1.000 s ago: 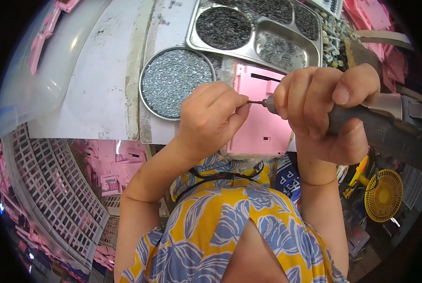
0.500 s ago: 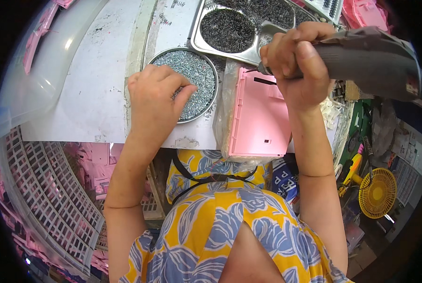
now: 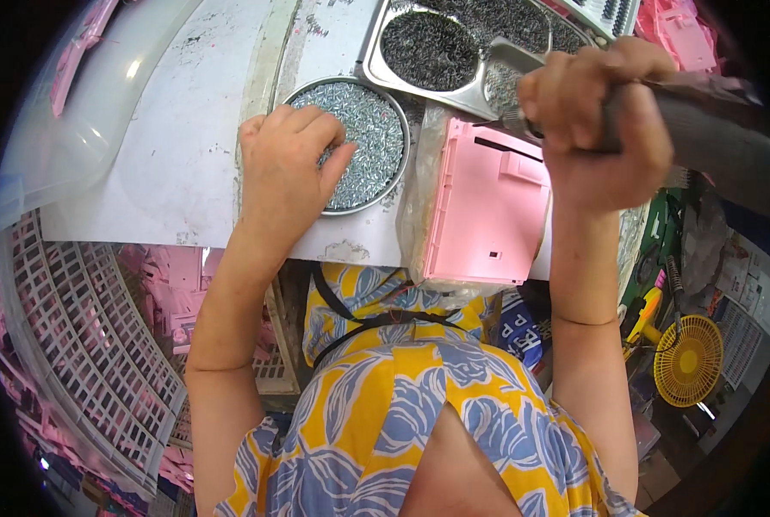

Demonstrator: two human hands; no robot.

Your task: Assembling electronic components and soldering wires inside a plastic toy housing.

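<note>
My left hand (image 3: 288, 168) rests at the left side of a round metal dish (image 3: 406, 159) full of small silvery metal pins or screws (image 3: 369, 138). Its fingers are curled down into them with the thumb close by; whatever the fingertips hold is hidden. My right hand (image 3: 587, 129) is wrapped round a dark electric screwdriver (image 3: 704, 121), slightly blurred, its front end pointing left. Below and left of that hand, a flat pink plastic panel (image 3: 488, 211) with a dark slot and a small square hole lies at the table's front edge, on clear plastic wrapping.
A metal tray (image 3: 369, 65) of dark springs (image 3: 428, 50) stands behind the dish. A clear plastic bin (image 3: 66, 164) is at the left, above a light plastic basket (image 3: 101, 336) near pink parts. At the lower right is a yellow fan (image 3: 688, 360).
My right hand has moved right with the screwdriver, away from the panel's top edge. My left hand stays at the dish, its fingers slightly shifted. The whole view has shifted a little.
</note>
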